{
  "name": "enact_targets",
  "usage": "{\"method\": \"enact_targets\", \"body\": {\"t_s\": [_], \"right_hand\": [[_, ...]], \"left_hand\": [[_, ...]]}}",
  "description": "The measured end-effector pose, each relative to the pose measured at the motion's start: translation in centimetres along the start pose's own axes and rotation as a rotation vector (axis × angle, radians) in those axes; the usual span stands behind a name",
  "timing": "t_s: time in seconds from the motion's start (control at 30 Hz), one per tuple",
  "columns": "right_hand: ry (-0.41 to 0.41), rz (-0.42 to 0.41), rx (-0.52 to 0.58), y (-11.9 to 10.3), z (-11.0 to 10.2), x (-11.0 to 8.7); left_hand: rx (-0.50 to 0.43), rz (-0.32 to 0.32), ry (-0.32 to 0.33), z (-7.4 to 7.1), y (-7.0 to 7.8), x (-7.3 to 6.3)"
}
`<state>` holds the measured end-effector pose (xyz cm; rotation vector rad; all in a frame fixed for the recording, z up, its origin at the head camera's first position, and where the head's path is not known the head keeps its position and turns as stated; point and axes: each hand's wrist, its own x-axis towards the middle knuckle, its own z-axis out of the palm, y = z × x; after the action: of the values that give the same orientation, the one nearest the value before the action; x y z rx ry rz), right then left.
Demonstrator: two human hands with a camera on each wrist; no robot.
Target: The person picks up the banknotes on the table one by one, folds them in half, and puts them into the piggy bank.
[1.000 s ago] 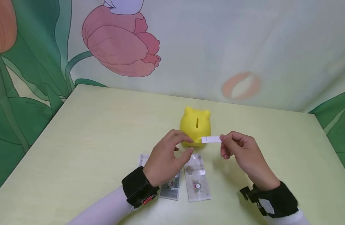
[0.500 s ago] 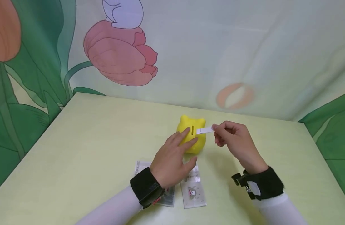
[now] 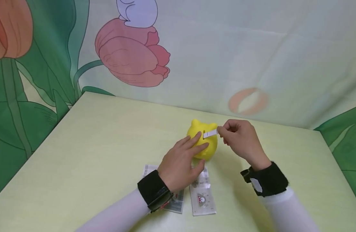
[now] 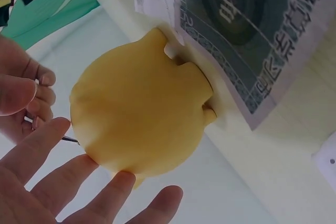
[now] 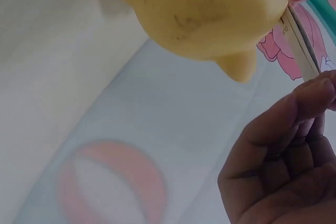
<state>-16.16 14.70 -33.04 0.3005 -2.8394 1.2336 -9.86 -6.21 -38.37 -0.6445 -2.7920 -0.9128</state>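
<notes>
A yellow piggy bank (image 3: 212, 149) with a narrow slot on top stands on the table. My left hand (image 3: 180, 164) rests spread, fairly straight fingers on its left and top, beside the slot. Between thumb and index finger, my right hand (image 3: 243, 140) pinches one end of a white folded paper strip (image 3: 210, 133). The strip's other end is right at the slot. In the right wrist view this strip (image 5: 300, 45) slants down into the top of the piggy bank (image 5: 210, 14). The left wrist view shows the bank's rounded side (image 4: 136, 108) with the left fingertips against it.
A printed paper note (image 3: 203, 201) lies in front of the piggy bank. Left of it, a darker note (image 3: 176, 205) is partly hidden under the left arm. The pale table (image 3: 122, 129) ends at a flower-patterned curtain (image 3: 206, 48).
The left hand has moved forward and laid its fingers on the piggy bank. The right hand has carried the paper strip up and left, from the bank's front to its slot.
</notes>
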Motion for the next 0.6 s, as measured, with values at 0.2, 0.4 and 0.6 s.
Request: {"method": "enact_targets", "body": {"t_s": [0.2, 0.4, 0.6], "right_hand": [[-0.015, -0.057, -0.120, -1.4, -0.2, 1.0], [-0.025, -0.084, -0.136, -2.6, 0.5, 1.6], [-0.017, -0.063, -0.083, -3.2, 1.6, 1.6]], "left_hand": [[0.024, 0.024, 0.019, 0.2, -0.2, 0.0], [0.040, 0.044, 0.027, 0.3, -0.4, 0.0], [0.043, 0.040, 0.025, 0.3, -0.5, 0.0]]}}
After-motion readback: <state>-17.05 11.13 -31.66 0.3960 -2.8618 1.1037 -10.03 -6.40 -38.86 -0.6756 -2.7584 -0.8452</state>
